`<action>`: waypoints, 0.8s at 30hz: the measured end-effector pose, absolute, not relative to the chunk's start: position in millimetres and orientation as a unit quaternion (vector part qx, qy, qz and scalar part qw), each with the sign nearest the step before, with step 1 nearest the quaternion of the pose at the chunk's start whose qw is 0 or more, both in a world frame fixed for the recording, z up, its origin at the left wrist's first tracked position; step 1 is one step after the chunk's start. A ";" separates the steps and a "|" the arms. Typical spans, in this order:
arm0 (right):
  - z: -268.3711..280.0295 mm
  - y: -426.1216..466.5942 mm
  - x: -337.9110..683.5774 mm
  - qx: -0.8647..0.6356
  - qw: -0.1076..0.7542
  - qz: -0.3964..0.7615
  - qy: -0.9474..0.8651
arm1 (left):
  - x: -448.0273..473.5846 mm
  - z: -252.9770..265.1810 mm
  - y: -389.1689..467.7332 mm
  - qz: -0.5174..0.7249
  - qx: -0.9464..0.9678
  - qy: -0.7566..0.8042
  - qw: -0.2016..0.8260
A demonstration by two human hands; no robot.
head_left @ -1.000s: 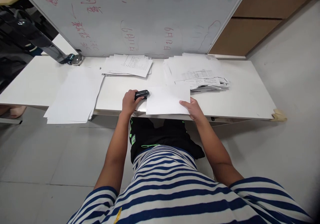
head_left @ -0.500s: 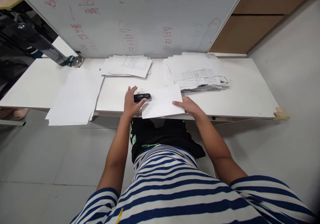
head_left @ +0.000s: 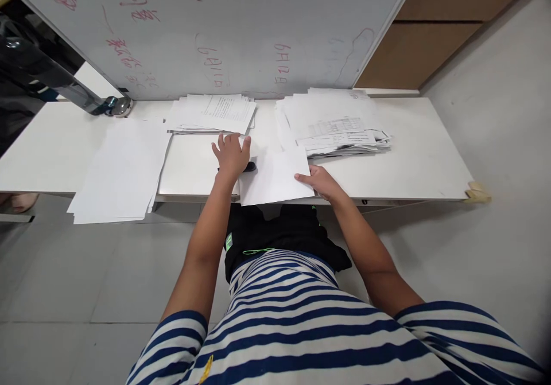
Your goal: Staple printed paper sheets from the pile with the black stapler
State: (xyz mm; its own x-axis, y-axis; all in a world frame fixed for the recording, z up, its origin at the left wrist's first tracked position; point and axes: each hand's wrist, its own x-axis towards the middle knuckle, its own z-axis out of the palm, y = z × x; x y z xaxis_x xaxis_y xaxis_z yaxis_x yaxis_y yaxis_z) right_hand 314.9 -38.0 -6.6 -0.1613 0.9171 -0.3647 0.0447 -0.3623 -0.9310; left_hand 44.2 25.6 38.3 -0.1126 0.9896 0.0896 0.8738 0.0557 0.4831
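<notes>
My right hand [head_left: 322, 181] pinches the right edge of a white sheet of paper [head_left: 275, 177] at the front of the desk, thumb on top. Above the desk, fingers spread, my left hand [head_left: 231, 154] is open with nothing in it. Beneath that hand lies a black stapler [head_left: 250, 167], mostly covered by the hand and wrist; only its right end shows clearly, beside the sheet's left edge. Just beyond my left fingertips is a stack of printed papers [head_left: 215, 112].
A larger, uneven paper pile [head_left: 336, 122] lies at the back right. Blank sheets [head_left: 123, 170] overhang the front edge of the white desk [head_left: 422, 167] at left. A whiteboard [head_left: 241, 23] stands behind, and a clear bottle [head_left: 55, 69] leans at the far left.
My left hand has moved up and slightly right, from beside the stapler to over it, near the printed stack. My right hand keeps holding the sheet. The view has shifted slightly.
</notes>
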 end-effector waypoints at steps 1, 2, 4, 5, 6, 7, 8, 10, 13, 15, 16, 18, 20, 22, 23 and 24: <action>-7.0 -38.2 314.9 -0.546 0.354 0.618 -0.442 | 46.3 35.1 28.2 0.205 0.652 0.718 0.133; -7.4 -38.4 315.0 -0.549 0.354 0.614 -0.443 | 47.5 31.9 29.7 0.196 0.651 0.721 0.131; -7.5 -39.0 315.1 -0.554 0.353 0.608 -0.446 | 47.9 26.9 30.7 0.184 0.652 0.725 0.124; -7.1 -39.4 315.2 -0.556 0.353 0.606 -0.447 | 47.3 25.1 30.7 0.181 0.654 0.724 0.122; -6.5 -39.8 315.2 -0.557 0.352 0.605 -0.448 | 46.7 23.9 30.7 0.178 0.657 0.723 0.121; -5.6 -40.4 315.2 -0.557 0.351 0.605 -0.448 | 46.1 23.1 30.8 0.175 0.659 0.721 0.123; -4.6 -41.1 315.1 -0.557 0.350 0.604 -0.450 | 45.8 22.5 31.0 0.171 0.660 0.721 0.125; -2.8 -42.7 314.7 -0.559 0.349 0.600 -0.453 | 46.1 21.4 32.1 0.166 0.660 0.723 0.122; -2.6 -45.0 313.9 -0.561 0.353 0.593 -0.456 | 48.0 19.4 34.6 0.150 0.664 0.724 0.116; -4.5 -45.9 313.7 -0.560 0.360 0.589 -0.458 | 49.2 17.9 36.0 0.134 0.665 0.724 0.122; -5.7 -46.2 313.8 -0.560 0.361 0.587 -0.460 | 49.7 17.2 36.3 0.129 0.666 0.725 0.124; -7.8 -46.4 314.3 -0.563 0.359 0.579 -0.467 | 51.1 16.5 36.0 0.130 0.668 0.723 0.116; -8.7 -46.4 314.8 -0.567 0.354 0.573 -0.475 | 53.0 16.6 34.6 0.138 0.675 0.718 0.102; -7.9 -46.5 314.9 -0.571 0.348 0.569 -0.479 | 55.4 17.3 32.9 0.143 0.678 0.715 0.095; -7.0 -46.6 314.7 -0.573 0.346 0.568 -0.480 | 56.5 17.7 32.1 0.145 0.679 0.714 0.093; -5.9 -46.7 314.4 -0.574 0.345 0.567 -0.479 | 57.3 18.1 31.7 0.147 0.679 0.714 0.091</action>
